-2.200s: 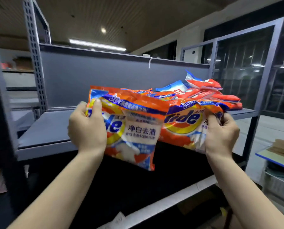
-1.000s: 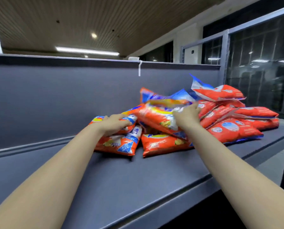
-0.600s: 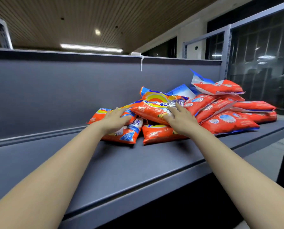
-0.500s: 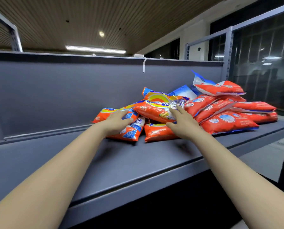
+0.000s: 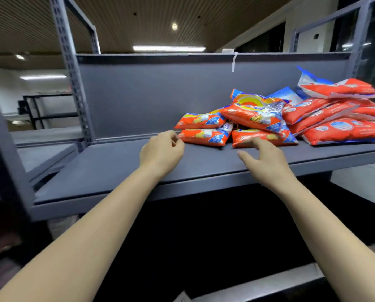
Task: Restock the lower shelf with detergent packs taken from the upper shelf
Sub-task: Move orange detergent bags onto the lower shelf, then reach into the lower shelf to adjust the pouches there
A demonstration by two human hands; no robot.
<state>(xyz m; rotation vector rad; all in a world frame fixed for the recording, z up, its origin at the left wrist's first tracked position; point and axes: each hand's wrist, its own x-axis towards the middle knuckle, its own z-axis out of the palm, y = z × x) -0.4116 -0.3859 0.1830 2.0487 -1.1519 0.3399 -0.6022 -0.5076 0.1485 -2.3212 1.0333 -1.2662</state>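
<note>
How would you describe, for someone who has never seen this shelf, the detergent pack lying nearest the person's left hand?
Start at the grey upper shelf and find the heap of orange detergent packs at its right. At the heap's left edge two packs are stacked; take the bottom pack, flat on the shelf. It alone lies just beyond the left hand.

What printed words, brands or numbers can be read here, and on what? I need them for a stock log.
None can be read.
Detergent packs: printing too blurred and small.
White tag on the shelf's back panel: no legible text.
</note>
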